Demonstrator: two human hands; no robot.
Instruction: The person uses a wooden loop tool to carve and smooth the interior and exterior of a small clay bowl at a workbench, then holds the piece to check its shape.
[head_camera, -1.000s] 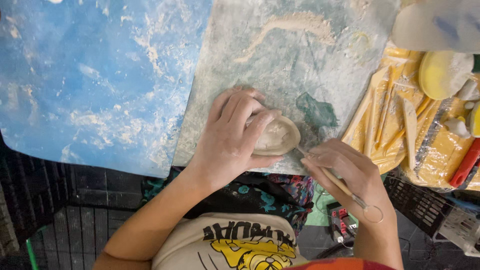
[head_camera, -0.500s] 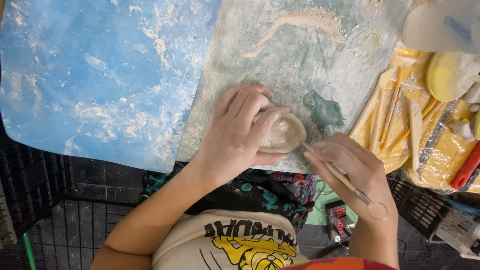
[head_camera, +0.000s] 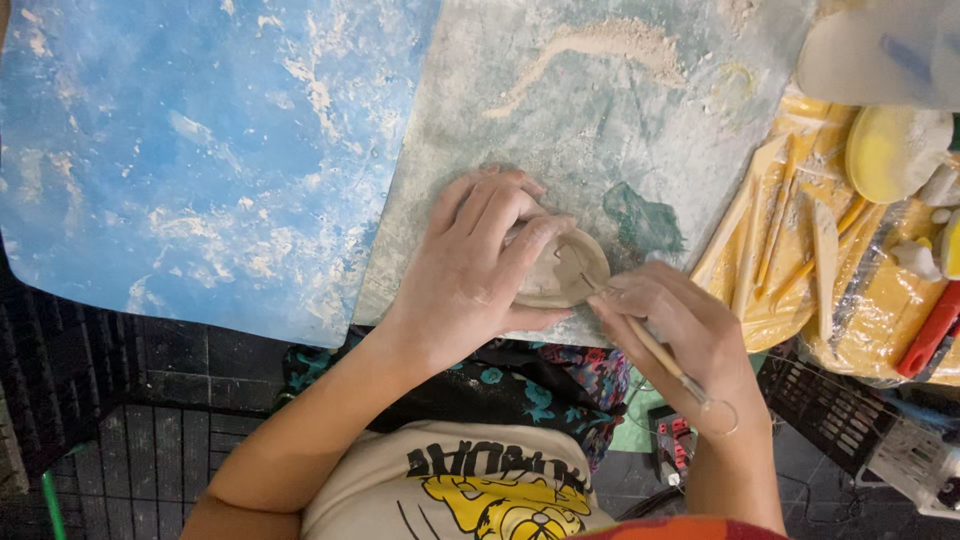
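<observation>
**Steadily braced: one hand cradles the clay, the other carves**

Starting at your far left, the blue work board (head_camera: 190, 150) lies bare but for pale clay smears. It sits edge to edge with the grey-green board (head_camera: 620, 120), which is where you work, so the dust and the sandy streak of dry clay (head_camera: 590, 45) stay on that side.

Your left hand (head_camera: 470, 270) is curled over the small clay piece (head_camera: 565, 272), fingers wrapped across its top and the thumb tucked along its near side. That grasp pins the piece to the grey-green board near its front edge, likely so it cannot slide or turn under the tool. The piece looks like a shallow pale dish with a line cut into its face; how deep the cut runs cannot be told.

Your right hand (head_camera: 680, 335) is closed around a slim wooden-handled tool (head_camera: 655, 350), held like a pen, with its tip touching the clay and a wire loop at the back end standing clear of your wrist. The low angle suits fine scoring rather than gouging.

Further right, wooden modelling sticks (head_camera: 790, 230) lie fanned on yellow plastic sheeting (head_camera: 770, 310), handles toward you and within reach. A yellow sponge (head_camera: 890, 150) and a red-handled tool (head_camera: 930, 330) lie beyond them.
</observation>
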